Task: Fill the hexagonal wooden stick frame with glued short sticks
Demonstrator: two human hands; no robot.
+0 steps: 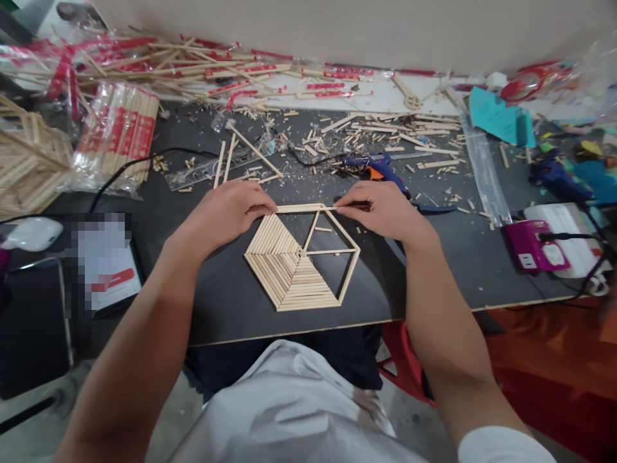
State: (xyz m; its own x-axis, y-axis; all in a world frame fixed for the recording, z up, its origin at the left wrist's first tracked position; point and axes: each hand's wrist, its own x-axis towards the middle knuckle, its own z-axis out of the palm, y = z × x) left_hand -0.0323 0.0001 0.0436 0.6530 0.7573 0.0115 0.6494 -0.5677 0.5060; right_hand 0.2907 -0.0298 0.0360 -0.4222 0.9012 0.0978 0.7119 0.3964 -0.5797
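Observation:
A hexagonal frame of thin wooden sticks (pixel 310 293) lies flat on the dark table before me. Its left and near sections are filled with closely laid sticks, while the sections at the right and far side show open gaps between the spokes. Along the far edge runs a wooden stick (pixel 301 208), pinched near its left end by my left hand (pixel 236 209). At the stick's right end my right hand (pixel 380 209) closes thumb and fingers on it. Just beyond my right hand lies a blue glue gun (pixel 385 164) with an orange trigger.
Wrapped chopsticks (pixel 116 132) lie at the left, near a stack of wooden lattice pieces (pixel 31 157). Stick offcuts (pixel 409 128) and a clear ruler (pixel 193 173) litter the back. A magenta power socket (pixel 537 244) sits right; a phone (pixel 33 328) lies left.

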